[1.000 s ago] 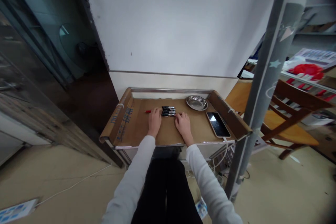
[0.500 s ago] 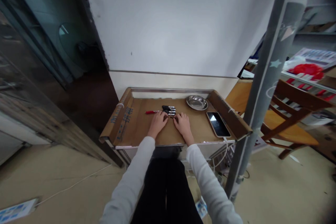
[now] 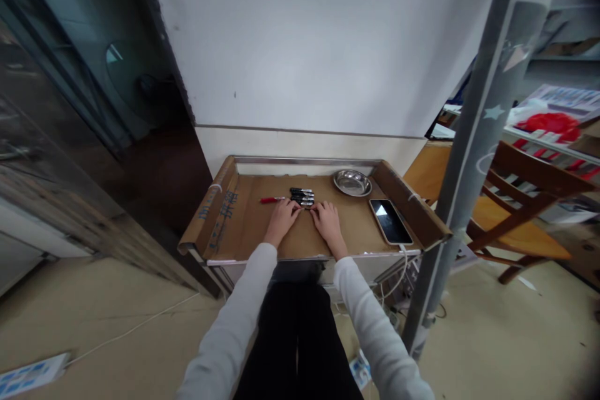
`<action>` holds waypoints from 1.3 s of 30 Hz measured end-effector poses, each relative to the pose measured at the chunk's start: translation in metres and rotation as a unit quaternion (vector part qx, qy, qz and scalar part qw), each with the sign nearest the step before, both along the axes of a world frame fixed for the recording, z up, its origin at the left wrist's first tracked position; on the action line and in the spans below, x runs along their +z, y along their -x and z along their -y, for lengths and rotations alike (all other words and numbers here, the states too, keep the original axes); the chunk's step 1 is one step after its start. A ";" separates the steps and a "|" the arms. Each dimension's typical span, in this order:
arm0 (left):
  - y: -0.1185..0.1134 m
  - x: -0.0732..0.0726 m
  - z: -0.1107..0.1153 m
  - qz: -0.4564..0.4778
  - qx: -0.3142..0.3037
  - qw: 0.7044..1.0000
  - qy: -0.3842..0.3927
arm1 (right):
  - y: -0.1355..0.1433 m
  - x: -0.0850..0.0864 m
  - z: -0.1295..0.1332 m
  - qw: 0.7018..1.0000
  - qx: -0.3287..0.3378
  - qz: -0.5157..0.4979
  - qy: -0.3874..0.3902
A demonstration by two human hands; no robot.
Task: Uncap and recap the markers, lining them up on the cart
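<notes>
Several black markers (image 3: pixel 302 195) lie side by side in a short stack of rows on the cardboard-lined table. My left hand (image 3: pixel 283 220) rests just below their left end, its fingers curled and pinched. Opposite it, my right hand (image 3: pixel 325 220) is curled in the same way at their lower right. A thin, small object shows between the two sets of fingertips; it is too small and covered to name. A red pen (image 3: pixel 270 200) lies left of the markers, its right end close to my left fingers.
Toward the back right of the table (image 3: pixel 248 237) sits a round metal dish (image 3: pixel 352 182). A phone (image 3: pixel 390 222) with a white cable (image 3: pixel 403 269) lies at the right. Raised cardboard sides edge the table, and a grey post (image 3: pixel 469 156) stands beside it.
Both hands stay at nearly the same place, with only a very slight shift of the fingers. The markers, red pen, dish and phone lie as before.
</notes>
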State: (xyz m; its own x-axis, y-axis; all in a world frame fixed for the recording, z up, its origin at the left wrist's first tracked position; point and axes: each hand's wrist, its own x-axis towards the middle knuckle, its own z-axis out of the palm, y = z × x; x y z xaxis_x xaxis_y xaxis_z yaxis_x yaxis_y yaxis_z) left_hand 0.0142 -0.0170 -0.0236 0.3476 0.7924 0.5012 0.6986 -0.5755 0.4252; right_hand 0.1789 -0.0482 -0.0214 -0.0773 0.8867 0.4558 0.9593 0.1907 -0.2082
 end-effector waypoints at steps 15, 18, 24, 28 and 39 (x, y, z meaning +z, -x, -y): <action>-0.003 0.006 0.005 -0.026 -0.050 0.998 -0.022 | -0.002 0.004 0.004 0.996 0.051 -0.071 -0.018; -0.003 0.005 0.006 -0.057 -0.030 0.998 -0.021 | -0.006 0.002 0.004 0.997 -0.027 -0.059 -0.032; -0.002 0.005 0.007 -0.045 -0.039 0.998 -0.017 | -0.005 0.001 0.006 0.998 -0.036 -0.037 -0.034; -0.001 0.004 0.006 0.011 -0.060 0.998 0.009 | -0.001 0.007 0.008 0.999 0.026 -0.041 -0.023; 0.005 0.009 0.013 0.029 0.111 0.992 -0.042 | 0.006 0.009 0.006 0.981 0.164 -0.105 -0.008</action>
State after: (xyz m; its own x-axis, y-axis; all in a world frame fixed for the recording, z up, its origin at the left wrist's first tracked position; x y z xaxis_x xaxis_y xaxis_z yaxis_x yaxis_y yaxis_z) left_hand 0.0095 -0.0302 -0.0150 0.1375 0.8008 0.5830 0.7883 -0.4448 0.4251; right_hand 0.1728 -0.0540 -0.0127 -0.2595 0.8228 0.5057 0.7824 0.4861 -0.3894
